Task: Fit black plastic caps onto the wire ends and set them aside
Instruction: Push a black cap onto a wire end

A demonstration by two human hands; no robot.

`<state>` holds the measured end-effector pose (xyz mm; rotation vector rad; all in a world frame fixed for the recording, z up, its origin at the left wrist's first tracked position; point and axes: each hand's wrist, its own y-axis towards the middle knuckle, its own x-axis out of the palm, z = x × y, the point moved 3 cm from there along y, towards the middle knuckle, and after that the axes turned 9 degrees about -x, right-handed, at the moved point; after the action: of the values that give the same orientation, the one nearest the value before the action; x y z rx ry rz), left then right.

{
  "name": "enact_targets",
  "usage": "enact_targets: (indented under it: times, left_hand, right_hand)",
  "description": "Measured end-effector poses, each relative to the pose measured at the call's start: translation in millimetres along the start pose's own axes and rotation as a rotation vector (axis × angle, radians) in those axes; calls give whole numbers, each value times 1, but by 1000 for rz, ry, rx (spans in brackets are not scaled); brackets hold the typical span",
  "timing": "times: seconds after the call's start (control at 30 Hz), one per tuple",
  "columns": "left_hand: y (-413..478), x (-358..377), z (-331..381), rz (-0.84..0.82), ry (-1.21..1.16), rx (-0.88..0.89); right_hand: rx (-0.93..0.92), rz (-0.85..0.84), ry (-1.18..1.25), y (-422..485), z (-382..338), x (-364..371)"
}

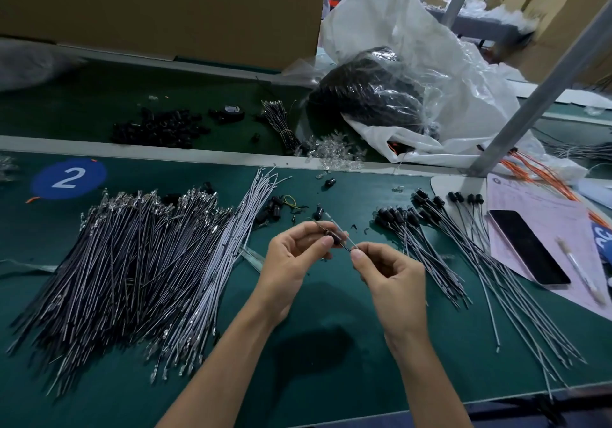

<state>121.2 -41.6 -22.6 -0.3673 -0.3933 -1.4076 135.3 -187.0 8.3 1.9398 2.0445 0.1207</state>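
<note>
This is a factory assembly line, at a station for hand work. The green work surface runs wide under both hands, and beyond a pale rail lies a second green strip, perhaps a conveyor belt. Far left of the left hand a blue round sticker bears the number 2. A big heap of wires lies left of that hand, and capped wires lie right of the right hand. Beyond the hands are loose black caps, a plastic bag of dark parts and tall cardboard boxes. Farther right lies a printed sheet.
</note>
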Motion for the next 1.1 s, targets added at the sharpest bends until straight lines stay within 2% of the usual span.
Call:
enact_targets:
  times: [0.13, 0.4, 0.6, 0.83, 1.1]
  left_hand:
    - [0, 3, -2, -10, 16, 2]
    - [4, -9, 1, 190, -351, -44]
    - [3, -18, 5, 232, -549, -10]
    - [3, -18, 5, 227, -531, -12]
    - [1, -13, 6, 223, -488, -27]
  right_hand:
    - [-43, 16, -52, -1, -4, 10]
    - [-54, 39, -96, -4, -5, 16]
    - [-203, 9, -353, -9, -7, 7]
    - [-315, -34, -508, -8, -11, 6]
    - [-311, -72, -479, -4, -11, 10]
